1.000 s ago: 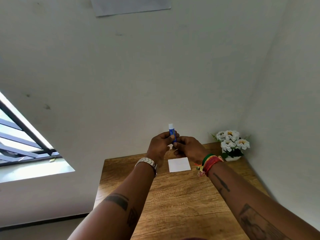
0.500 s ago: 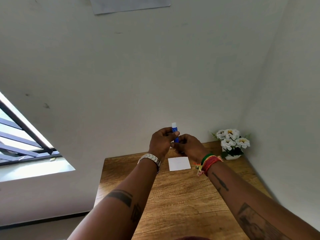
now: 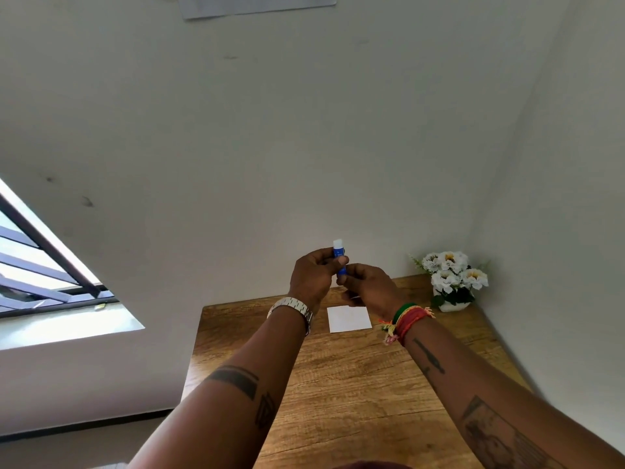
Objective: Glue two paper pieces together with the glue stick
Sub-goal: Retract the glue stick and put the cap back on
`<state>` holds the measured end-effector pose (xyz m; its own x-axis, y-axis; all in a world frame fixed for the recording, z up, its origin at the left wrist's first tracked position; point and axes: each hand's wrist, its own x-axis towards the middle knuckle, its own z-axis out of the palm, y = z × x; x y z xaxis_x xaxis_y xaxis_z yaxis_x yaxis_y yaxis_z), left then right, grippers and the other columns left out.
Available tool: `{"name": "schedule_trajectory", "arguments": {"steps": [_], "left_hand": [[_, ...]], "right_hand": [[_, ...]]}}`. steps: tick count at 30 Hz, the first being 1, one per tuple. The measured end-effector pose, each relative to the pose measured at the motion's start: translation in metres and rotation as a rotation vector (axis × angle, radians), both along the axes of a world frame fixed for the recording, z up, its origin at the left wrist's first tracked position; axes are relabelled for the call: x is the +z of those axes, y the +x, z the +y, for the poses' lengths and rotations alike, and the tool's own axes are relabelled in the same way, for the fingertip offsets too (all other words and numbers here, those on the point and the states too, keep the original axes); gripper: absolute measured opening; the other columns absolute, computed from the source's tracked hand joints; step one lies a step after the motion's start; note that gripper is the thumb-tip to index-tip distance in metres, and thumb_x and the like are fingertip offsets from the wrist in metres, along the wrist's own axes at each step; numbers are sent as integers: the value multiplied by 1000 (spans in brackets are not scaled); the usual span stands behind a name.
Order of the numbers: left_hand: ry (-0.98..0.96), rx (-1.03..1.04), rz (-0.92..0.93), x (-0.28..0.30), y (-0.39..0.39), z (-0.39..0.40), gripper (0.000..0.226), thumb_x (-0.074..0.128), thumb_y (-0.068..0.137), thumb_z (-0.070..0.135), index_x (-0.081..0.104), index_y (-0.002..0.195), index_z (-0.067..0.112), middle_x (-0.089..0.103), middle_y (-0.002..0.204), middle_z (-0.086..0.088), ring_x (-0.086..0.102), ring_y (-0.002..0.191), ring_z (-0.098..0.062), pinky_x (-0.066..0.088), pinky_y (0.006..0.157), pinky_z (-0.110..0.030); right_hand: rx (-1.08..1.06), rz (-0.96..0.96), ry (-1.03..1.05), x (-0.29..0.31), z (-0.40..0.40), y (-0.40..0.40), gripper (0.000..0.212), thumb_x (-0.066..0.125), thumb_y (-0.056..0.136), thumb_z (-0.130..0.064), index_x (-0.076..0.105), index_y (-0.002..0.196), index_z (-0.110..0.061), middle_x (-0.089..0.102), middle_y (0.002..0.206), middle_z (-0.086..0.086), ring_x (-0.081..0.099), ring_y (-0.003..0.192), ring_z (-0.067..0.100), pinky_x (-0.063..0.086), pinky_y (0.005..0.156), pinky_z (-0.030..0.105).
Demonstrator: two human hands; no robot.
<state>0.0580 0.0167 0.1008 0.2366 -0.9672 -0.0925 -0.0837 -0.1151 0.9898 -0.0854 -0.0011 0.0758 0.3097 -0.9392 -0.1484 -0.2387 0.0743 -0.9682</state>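
Glue stick (image 3: 339, 260) upright above the white paper square (image 3: 348, 319) on the bench (image 3: 355, 384), left hand (image 3: 313, 277) grasping its barrel, right hand (image 3: 368, 286) pinching its base; light, rigid, probably slick plastic, best gripped mid-barrel.

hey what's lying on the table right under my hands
A white paper square lies flat on the wooden table, below the raised hands. The right hand hides its far edge; a second piece isn't visible.
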Motion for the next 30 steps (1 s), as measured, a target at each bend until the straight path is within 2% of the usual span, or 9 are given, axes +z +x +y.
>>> {"name": "schedule_trajectory", "arguments": {"steps": [2,5,7,12,18,22,24,28,30], "left_hand": [[3,-2,-10,-1,2,2,32,76,90,24,75,120,15,76,114,-1,68,109,-17,50,99,-35],[3,-22,-6,-2,3,2,31,75,91,24,75,120,15,76,115,-1,68,111,-17,50,101,-36],[4,-32,-9,-2,3,1,32,75,91,24,74,122,15,75,117,-1,67,112,-17,49,102,-36],[15,-29,37,-4,5,1,29,74,91,19,75,120,14,76,114,-3,69,110,-18,51,103,-38],[17,-67,22,-7,3,-1,31,74,91,21,74,121,15,77,113,-3,69,111,-18,51,105,-42],[21,-49,48,-9,3,-2,31,75,90,19,74,121,13,77,112,-3,70,110,-18,52,105,-42],[22,-48,46,-10,4,-2,30,75,90,18,75,120,14,77,113,-4,70,111,-19,52,104,-43],[19,-70,17,-14,4,-1,32,75,91,21,74,122,15,77,113,-2,70,110,-17,52,104,-42],[26,-79,14,-15,3,-1,33,75,91,22,74,123,15,77,114,-2,70,110,-17,53,103,-42]], "right_hand": [[24,14,12,-1,-2,-2,24,61,101,-20,67,122,-13,72,104,10,69,83,22,61,79,34],[-19,47,-5,-1,-5,-2,18,71,93,-23,69,109,-14,72,95,7,69,74,15,56,66,25],[-44,22,29,-1,-8,-2,21,76,89,-24,65,104,-15,71,91,6,69,71,15,54,63,25],[78,-31,119,-3,-9,-1,28,63,99,-29,64,126,-21,72,114,3,73,88,18,57,71,26],[-38,35,61,-6,-11,0,18,76,89,-29,67,102,-20,73,93,5,71,76,17,54,66,27],[50,-48,148,-5,-8,-2,30,67,97,-32,64,125,-21,73,109,3,72,84,16,56,68,24],[68,-43,141,-4,-8,-3,29,61,100,-29,65,127,-18,73,114,4,71,84,14,56,68,24],[-3,69,52,-7,-6,0,15,70,94,-27,65,106,-18,73,96,8,70,78,16,58,71,30],[-26,71,61,-7,-5,1,18,74,91,-29,61,100,-19,72,94,8,71,79,19,57,68,30]]}}
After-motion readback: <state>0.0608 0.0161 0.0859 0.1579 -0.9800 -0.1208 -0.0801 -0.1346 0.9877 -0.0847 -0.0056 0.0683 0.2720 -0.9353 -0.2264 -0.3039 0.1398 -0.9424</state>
